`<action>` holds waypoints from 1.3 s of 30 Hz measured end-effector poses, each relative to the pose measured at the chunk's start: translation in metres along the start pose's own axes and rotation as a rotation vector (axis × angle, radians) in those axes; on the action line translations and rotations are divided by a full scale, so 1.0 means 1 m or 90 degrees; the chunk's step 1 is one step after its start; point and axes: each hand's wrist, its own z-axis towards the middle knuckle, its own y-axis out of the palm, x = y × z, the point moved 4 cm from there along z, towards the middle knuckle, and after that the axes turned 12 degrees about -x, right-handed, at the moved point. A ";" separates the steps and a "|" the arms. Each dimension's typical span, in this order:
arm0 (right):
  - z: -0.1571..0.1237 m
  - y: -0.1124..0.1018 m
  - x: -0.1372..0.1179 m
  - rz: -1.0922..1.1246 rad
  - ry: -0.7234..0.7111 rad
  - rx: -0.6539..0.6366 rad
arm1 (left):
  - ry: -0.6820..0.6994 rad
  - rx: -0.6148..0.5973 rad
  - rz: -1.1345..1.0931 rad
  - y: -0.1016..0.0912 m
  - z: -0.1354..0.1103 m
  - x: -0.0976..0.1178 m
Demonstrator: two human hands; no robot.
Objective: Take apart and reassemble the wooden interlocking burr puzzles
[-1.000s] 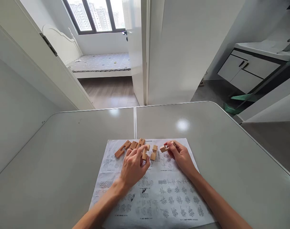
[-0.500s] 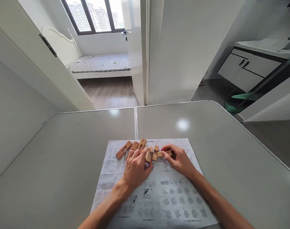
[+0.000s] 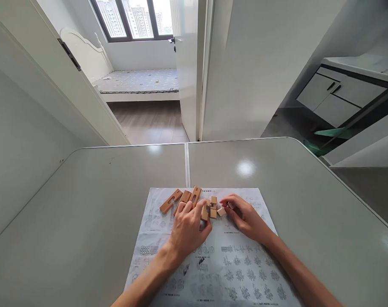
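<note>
My left hand (image 3: 190, 221) is closed on a notched light wooden block (image 3: 205, 213), thumb at its near end and index finger over its top. My right hand (image 3: 246, 215) pinches a wooden puzzle piece (image 3: 221, 211) whose pale end pokes out tilted; the rest is hidden behind the fingers. Between the hands, a notched wooden piece (image 3: 213, 212) stands beside the left-hand block. Behind my left fingers lie a darker slotted block (image 3: 196, 196) marked 2, a grooved block (image 3: 185, 196) and a notched block (image 3: 170, 201), partly overlapping.
A creased sheet of printed diagrams (image 3: 177, 273) lies under the blocks and hands. The grey table (image 3: 85, 221) has a pale seam running away from me. Beyond its far edge are an open door (image 3: 187, 76), a bed (image 3: 139, 81) and a white cabinet (image 3: 337, 94).
The piece in my right hand has turned from level to slanted, and its far part no longer shows past the fingers. My left hand keeps its hold. The whole view has shifted slightly.
</note>
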 end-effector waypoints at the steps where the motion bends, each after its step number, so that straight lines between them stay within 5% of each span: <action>1: 0.000 0.001 0.000 -0.005 -0.004 -0.002 | 0.002 0.001 0.002 0.000 0.000 0.000; 15: -0.002 0.010 0.003 -0.001 0.012 0.030 | -0.029 -0.023 -0.054 0.000 -0.003 -0.002; 21: -0.002 0.004 0.005 0.028 0.061 0.124 | -0.043 0.060 -0.174 -0.011 -0.003 -0.006; 31: -0.004 0.004 0.014 0.054 0.138 0.171 | -0.332 0.164 -0.412 -0.035 -0.002 -0.069; 39: -0.003 0.003 0.012 0.045 0.135 0.170 | -0.333 0.136 -0.321 -0.044 0.000 -0.096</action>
